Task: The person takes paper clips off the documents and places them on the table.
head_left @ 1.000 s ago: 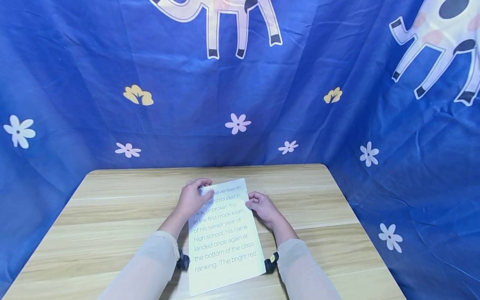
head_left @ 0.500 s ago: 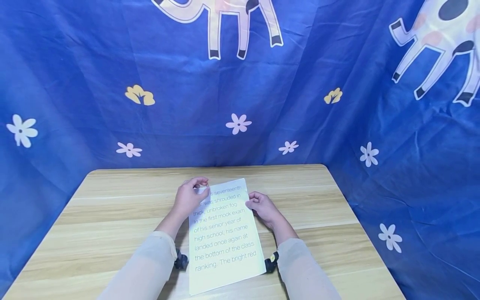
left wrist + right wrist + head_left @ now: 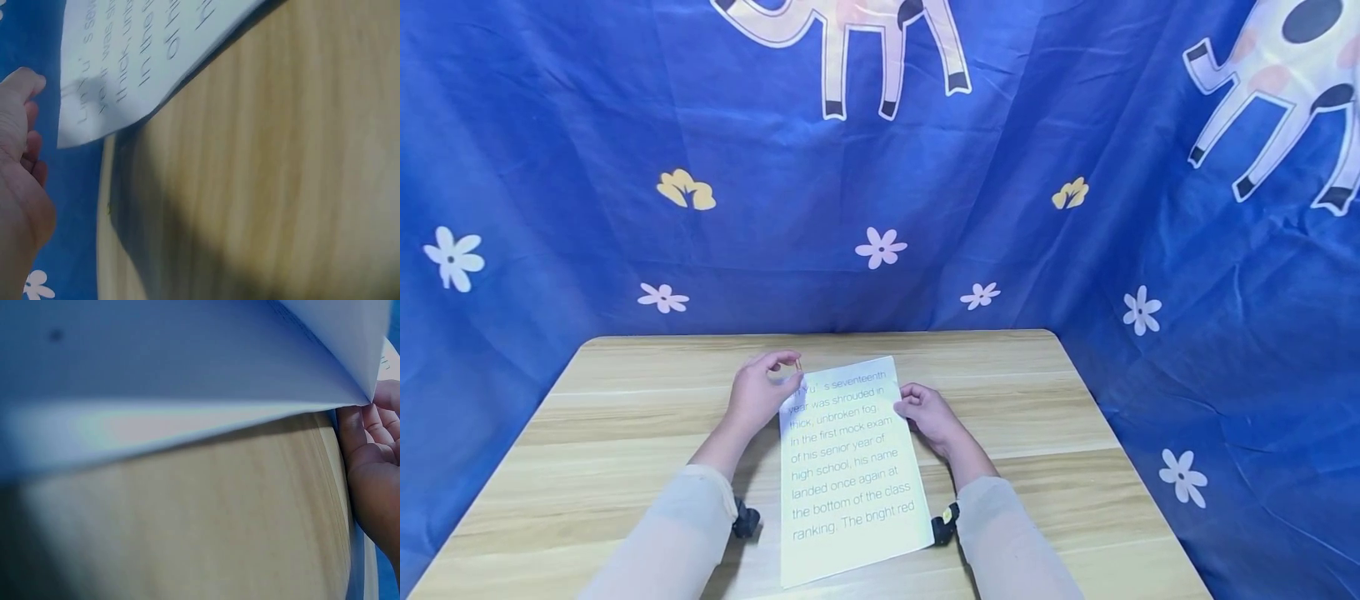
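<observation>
Apparently at a positioning step, the left hand (image 3: 760, 390) pinches a small, thin, orange-tinted piece (image 3: 800, 365) near the white printed paper sheets (image 3: 850, 475) the right hand (image 3: 931, 418) grips, likely needing careful corner alignment.

The head view looks forward and down from above the near end of the paper (image 3: 850, 487), far enough back to take in the whole sheet, the table (image 3: 625, 442) around it and the curtain (image 3: 775, 208) beyond. Left wrist sits near the paper's left side, close to its far left corner, tipped so the print climbs; it shares the top lines with the head. Right wrist, low beside the paper's right side, looks closely along it toward the right hand (image 3: 375, 450), also in the head view.
</observation>
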